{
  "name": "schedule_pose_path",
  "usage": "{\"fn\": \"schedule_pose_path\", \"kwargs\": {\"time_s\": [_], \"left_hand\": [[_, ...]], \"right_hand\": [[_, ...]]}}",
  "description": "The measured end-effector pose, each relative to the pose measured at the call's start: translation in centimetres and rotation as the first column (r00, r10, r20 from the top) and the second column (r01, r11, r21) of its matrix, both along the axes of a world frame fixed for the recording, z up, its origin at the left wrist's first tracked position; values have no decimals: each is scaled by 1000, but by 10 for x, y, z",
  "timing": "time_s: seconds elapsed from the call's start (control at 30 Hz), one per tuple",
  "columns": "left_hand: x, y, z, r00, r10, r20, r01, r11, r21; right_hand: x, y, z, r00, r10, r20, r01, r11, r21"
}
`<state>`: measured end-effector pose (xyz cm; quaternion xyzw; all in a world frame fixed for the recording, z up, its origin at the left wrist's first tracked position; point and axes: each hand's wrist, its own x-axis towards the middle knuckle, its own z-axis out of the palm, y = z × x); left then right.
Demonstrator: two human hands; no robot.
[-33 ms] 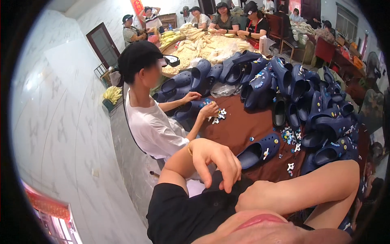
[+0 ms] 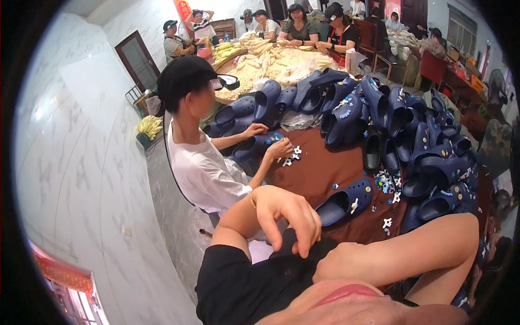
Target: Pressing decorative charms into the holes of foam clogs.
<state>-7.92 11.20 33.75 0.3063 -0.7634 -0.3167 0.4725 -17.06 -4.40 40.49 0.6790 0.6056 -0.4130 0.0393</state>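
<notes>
Head view: left hand [image 2: 287, 214] is draped loosely open over the black-sleeved shoulder, nothing held. Right hand [image 2: 338, 262] is tucked against the chest, grip unreadable. A navy clog [image 2: 344, 203] lies nearest on the brown desk [image 2: 319, 170]; no shift noted.

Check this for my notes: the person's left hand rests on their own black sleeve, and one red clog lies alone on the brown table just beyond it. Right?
Not quite. The head view shows the lone clog is navy blue, not red. The left hand does rest on the black sleeve, with the clog beyond it on the brown table.
</notes>
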Motion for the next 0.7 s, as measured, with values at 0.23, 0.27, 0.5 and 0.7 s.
{"fn": "schedule_pose_path", "kwargs": {"time_s": [0.23, 0.27, 0.5, 0.7], "left_hand": [[1, 1, -2, 1000, -18, -7, 18, 1000, 7], [2, 3, -2, 1000, -5, -13, 5, 1000, 8], [30, -8, -19, 995, 27, -98, -25, 1000, 15], [48, -51, -100, 363, 900, -241, -706, 434, 560]], "right_hand": [[4, 4, -3, 991, -26, -131, 26, 1000, -1], [7, 6, 0, 992, -17, -127, 14, 999, -31], [26, -5, -13, 997, -29, -72, 25, 998, -62], [94, -65, -85, 754, -655, -40, 640, 720, 269]]}}
